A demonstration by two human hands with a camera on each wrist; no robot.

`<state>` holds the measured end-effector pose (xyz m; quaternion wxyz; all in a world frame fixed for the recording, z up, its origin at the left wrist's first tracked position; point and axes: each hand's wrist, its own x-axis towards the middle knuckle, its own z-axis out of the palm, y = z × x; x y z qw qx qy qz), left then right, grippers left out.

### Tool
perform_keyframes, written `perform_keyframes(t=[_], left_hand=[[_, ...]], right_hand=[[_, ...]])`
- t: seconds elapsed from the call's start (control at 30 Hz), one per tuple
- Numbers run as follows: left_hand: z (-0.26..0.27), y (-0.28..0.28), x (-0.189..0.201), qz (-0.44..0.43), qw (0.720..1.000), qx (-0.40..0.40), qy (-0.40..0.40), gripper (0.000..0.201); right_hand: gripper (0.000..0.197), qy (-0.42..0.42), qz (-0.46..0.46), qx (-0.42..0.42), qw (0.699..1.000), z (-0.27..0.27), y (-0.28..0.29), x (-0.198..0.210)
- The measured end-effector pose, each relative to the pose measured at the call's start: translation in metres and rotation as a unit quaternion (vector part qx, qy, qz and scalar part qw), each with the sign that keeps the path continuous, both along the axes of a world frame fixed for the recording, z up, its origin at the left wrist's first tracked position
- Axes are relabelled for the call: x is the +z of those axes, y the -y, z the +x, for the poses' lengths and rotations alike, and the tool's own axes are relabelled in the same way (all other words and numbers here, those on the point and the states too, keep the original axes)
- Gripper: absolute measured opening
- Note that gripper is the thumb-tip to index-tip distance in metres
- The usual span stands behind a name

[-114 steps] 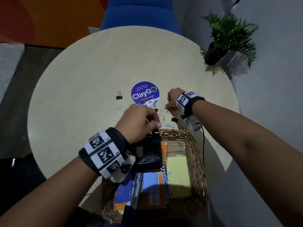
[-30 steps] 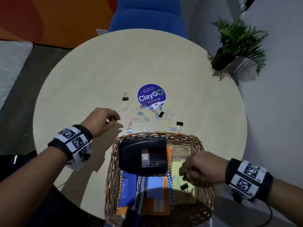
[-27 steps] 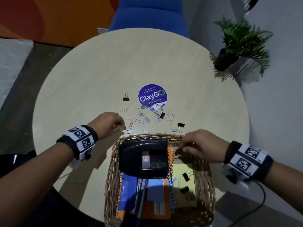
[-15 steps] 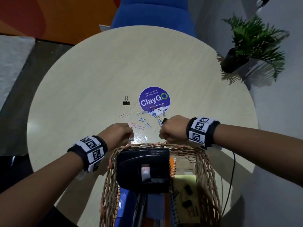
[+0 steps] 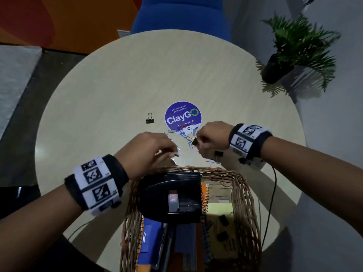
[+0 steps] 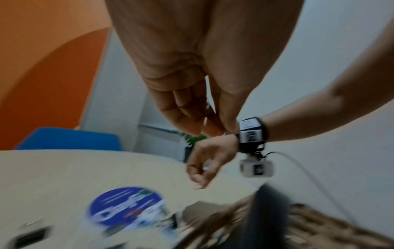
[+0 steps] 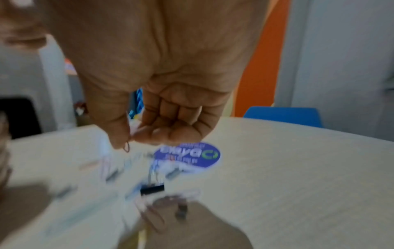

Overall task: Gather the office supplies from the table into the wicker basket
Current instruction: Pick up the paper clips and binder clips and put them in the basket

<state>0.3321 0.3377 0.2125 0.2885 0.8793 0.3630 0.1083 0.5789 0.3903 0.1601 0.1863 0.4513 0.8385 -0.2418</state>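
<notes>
The wicker basket (image 5: 246, 195) sits at the table's near edge and holds a black hole punch (image 5: 172, 197), notebooks, a yellow pad and binder clips. Just beyond its rim lie scattered paper clips (image 5: 186, 137). My left hand (image 5: 172, 153) hovers above the rim, its thumb and fingers (image 6: 215, 129) pinched on a small clip. My right hand (image 5: 197, 143) is over the pile and pinches a thin wire paper clip (image 7: 126, 148). A black binder clip (image 7: 152, 188) lies on the table below it. Another binder clip (image 5: 149, 120) lies alone to the left.
A round purple ClayGo sticker (image 5: 183, 116) marks the middle of the pale round table (image 5: 98, 114). A blue chair (image 5: 180, 14) stands behind the table and a potted plant (image 5: 294, 48) at the right. A cable (image 5: 274, 193) hangs from my right wrist.
My right hand left the basket, where binder clips now lie, and went forward to the clip pile. My left hand moved right, from the table's left to just above the basket rim.
</notes>
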Motion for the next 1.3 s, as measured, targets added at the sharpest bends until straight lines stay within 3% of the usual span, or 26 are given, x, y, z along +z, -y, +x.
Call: perform_keyframes(t=[0.13,0.33,0.43,0.57,0.67,0.8,0.97,1.07,1.23,1.3], left_hand=[[0.036,0.054,0.029,0.022,0.996,-0.084,-0.013,0.016],[0.073,0.108,0.004,-0.092,0.974,-0.185,-0.097,0.031],[0.058,0.094,0.007,-0.095,0.987,-0.115,-0.063,0.036],[0.024,0.033,0.009,-0.025,0.998,0.014,-0.062,0.027],[0.009,-0.013,0.001,0.034,0.98,-0.03,-0.193,0.022],[0.009,-0.046,-0.023,0.061,0.943,-0.137,-0.296,0.022],[0.016,-0.049,-0.064,0.04,0.945,-0.157,-0.284,0.036],[0.021,-0.048,-0.078,0.068,0.936,-0.197,-0.283,0.041],[0.029,-0.046,-0.085,0.069,0.933,-0.228,-0.27,0.027],[0.032,-0.046,-0.089,0.074,0.928,-0.25,-0.266,0.02]], right_hand=[[0.012,-0.103,-0.037,-0.078,0.991,0.03,0.024,0.043],[0.008,-0.103,-0.153,-0.092,0.979,0.043,0.12,0.066],[0.011,-0.078,-0.184,-0.055,0.978,0.043,0.155,0.059],[0.013,-0.046,-0.19,0.0,0.981,0.039,0.178,0.046],[0.015,-0.034,-0.148,0.0,0.988,0.037,0.163,0.05],[0.004,-0.137,-0.017,-0.106,0.985,0.047,0.095,0.05],[0.015,0.03,0.027,-0.022,0.999,0.033,0.038,0.02],[0.008,0.076,0.017,0.04,0.996,0.022,0.03,-0.001],[0.016,0.119,0.003,0.088,0.989,0.01,0.029,-0.02],[0.01,0.124,0.002,0.082,0.989,0.007,0.027,-0.021]])
